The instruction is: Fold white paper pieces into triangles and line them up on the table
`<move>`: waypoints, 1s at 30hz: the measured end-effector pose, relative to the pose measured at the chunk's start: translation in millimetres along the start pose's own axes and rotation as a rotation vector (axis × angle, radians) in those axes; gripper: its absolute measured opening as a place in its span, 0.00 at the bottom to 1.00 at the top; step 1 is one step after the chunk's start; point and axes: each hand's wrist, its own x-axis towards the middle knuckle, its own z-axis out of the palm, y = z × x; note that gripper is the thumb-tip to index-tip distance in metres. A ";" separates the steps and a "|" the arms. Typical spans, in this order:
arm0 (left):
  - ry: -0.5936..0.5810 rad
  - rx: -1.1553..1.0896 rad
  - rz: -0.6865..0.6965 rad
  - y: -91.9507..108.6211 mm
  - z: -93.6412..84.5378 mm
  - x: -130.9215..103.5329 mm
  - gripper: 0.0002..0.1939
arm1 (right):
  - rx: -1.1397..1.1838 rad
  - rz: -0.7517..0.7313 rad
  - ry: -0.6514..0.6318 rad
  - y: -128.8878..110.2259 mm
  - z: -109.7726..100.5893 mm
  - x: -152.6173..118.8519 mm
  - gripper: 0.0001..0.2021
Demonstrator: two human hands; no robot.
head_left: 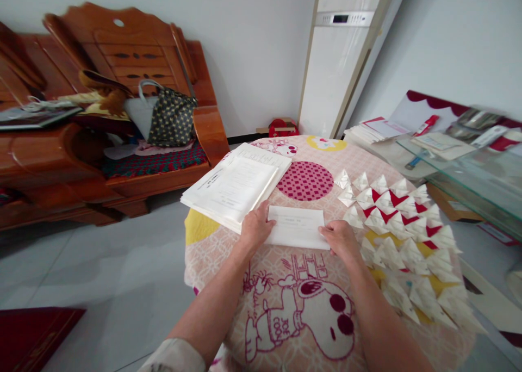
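1. Head view: a carved wooden bench (134,51) fills the left background on my remote feed, a patterned bag (173,116) resting on its seat.
2. Round table, pink patterned tablecloth (367,160): the surface where I follow the work.
3. White upright unit (334,73) with a small dark display; I can read no brand on it.
4. Rows of folded paper pieces (385,203) stand at the table's right.
5. Paper stack (234,190), left of centre, its print too small for me to read.
6. White paper (297,228), mid-table, its faint printed lines illegible to me.
7. Left hand (256,225) pinches that paper's left edge; right hand (341,240) grips its right, thumb on top.
8. "JOE COOL" lettering (278,331) marks the cloth's cartoon dog.
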 end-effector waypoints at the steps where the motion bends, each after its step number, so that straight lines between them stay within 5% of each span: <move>1: 0.000 0.002 -0.002 0.0 0.1 0.1 0.31 | -0.001 0.001 0.000 -0.1 -0.1 -0.1 0.17; 30: 0.022 -0.010 0.012 1.1 -2.2 -0.5 0.31 | 0.042 -0.010 0.007 -0.7 1.1 2.3 0.16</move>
